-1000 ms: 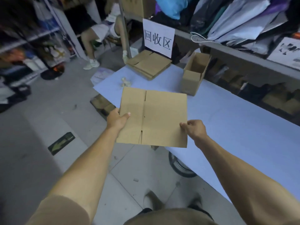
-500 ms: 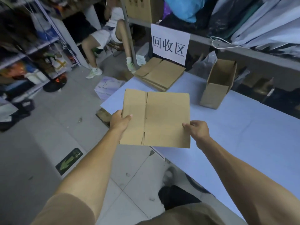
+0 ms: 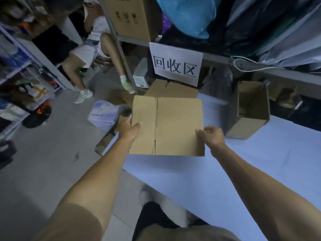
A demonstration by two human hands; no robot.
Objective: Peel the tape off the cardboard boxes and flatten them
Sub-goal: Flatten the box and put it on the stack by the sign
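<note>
- Shelves (image 3: 20,70) on the far left are dim and blurred; their contents cannot be made out.
- A seated person (image 3: 90,54) beyond the table's far left corner is cut off above the waist by shelf posts.
- Left hand (image 3: 129,130) grips the left edge of the flattened box (image 3: 173,126), thumb on top, the other fingers hidden beneath.
- The box is held level above the table's (image 3: 243,171) near left corner; it hides most of the flat stack (image 3: 171,89) at the far edge, below the sign (image 3: 175,64).
- Right hand (image 3: 211,136) pinches the box's right edge, fingers curled.
- Both arms reach forward, nearly straight.
- An open box (image 3: 250,110) lies tipped on its side on the table, right of the held one.
</note>
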